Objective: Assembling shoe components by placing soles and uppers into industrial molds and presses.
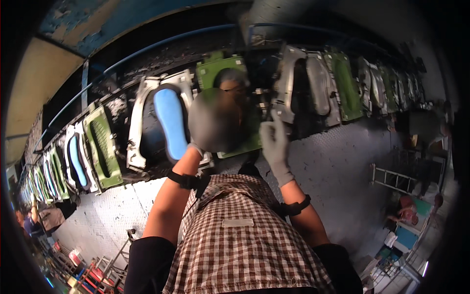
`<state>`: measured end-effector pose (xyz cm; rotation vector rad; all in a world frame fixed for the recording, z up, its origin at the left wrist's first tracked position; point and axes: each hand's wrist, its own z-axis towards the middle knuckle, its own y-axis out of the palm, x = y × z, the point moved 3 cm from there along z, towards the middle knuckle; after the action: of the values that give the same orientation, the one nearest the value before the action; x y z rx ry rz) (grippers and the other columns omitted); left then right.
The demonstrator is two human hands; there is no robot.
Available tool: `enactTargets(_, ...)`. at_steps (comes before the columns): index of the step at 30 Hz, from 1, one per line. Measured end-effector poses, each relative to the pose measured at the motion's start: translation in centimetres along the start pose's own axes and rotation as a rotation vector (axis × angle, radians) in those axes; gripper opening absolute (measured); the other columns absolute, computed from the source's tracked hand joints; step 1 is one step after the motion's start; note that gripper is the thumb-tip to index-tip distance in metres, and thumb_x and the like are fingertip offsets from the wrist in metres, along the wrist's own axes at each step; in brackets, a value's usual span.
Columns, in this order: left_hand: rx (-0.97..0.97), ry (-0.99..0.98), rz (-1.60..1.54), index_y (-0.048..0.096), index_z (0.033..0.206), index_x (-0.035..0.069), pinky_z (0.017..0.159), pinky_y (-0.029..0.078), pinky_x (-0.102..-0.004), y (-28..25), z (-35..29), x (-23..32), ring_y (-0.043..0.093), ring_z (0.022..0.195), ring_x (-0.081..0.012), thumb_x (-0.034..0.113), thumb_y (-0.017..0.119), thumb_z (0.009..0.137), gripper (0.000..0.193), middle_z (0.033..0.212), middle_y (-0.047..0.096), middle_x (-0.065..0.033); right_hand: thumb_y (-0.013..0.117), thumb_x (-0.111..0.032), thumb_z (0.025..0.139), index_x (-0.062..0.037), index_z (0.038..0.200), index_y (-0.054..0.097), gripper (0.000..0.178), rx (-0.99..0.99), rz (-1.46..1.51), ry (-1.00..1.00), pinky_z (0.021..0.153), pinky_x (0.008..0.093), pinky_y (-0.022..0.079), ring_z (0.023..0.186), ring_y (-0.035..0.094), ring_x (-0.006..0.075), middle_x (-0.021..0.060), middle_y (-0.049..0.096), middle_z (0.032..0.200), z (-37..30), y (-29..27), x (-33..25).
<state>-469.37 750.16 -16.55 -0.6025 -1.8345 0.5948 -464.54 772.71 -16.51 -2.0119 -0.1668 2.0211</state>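
Observation:
My left hand (204, 120), in a grey glove, is blurred over a green sole-shaped mold half (220, 68) straight ahead. A dark, smeared shape (230, 115) lies against its fingers, and I cannot make out whether the hand grips it. My right hand (275, 147), also gloved in grey, is raised just right of the green mold, fingers pointing up and apart, with nothing seen in it. Left of my left hand, a blue shoe sole (171, 122) with a dark edge lies in an open silver metal mold (139, 125).
More silver and green molds run in a curved row both ways, among them a green half (345, 85) at right and another (103, 147) at left. A blue rail (161, 40) passes behind. Metal racks (396, 176) stand lower right; another person (32, 225) is far left.

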Motion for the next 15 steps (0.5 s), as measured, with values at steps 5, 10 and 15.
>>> enactTargets(5, 0.017, -0.008, -1.002, 0.057, 0.131, -0.003, 0.089, 0.055, -0.0307, 8.4, 1.7, 5.1, 0.067, 0.101, -0.0185, 0.004, 0.062, 0.094, 0.038, 0.113, 0.070, -0.0131, 0.066, -0.018, 0.100, -0.0026, 0.123, 0.065, 0.028, -0.336, 0.444, 0.380, 0.070, 0.0189, 0.043, 0.080, 0.052, 0.0016, -0.0080, 0.058, 0.091, 3.4, -5.2, 1.2)
enactTargets(10, -0.044, 0.459, -0.645, 0.034, 0.151, -0.001, 0.097, 0.053, -0.0333, 19.8, 3.3, 16.6, 0.062, 0.113, -0.0221, 0.000, 0.067, 0.093, 0.067, 0.128, 0.062, -0.0142, 0.068, -0.014, 0.096, -0.0092, 0.111, 0.068, 0.016, 0.269, 0.147, 0.349, 0.073, 0.0223, 0.049, 0.080, 0.058, 0.0062, -0.0027, 0.065, 0.094, 9.8, -19.2, 5.6)
enactTargets(15, -0.211, -0.285, -1.265, 0.045, 0.143, -0.001, 0.085, 0.057, -0.0356, 28.8, 14.0, 22.7, 0.067, 0.104, -0.0225, 0.016, 0.077, 0.090, 0.064, 0.123, 0.066, -0.0118, 0.070, -0.014, 0.091, -0.0125, 0.131, 0.065, 0.040, 0.287, 0.675, 0.631, 0.083, 0.0291, 0.058, 0.106, 0.066, 0.0138, 0.0031, 0.069, 0.118, 15.4, -29.6, 11.0)
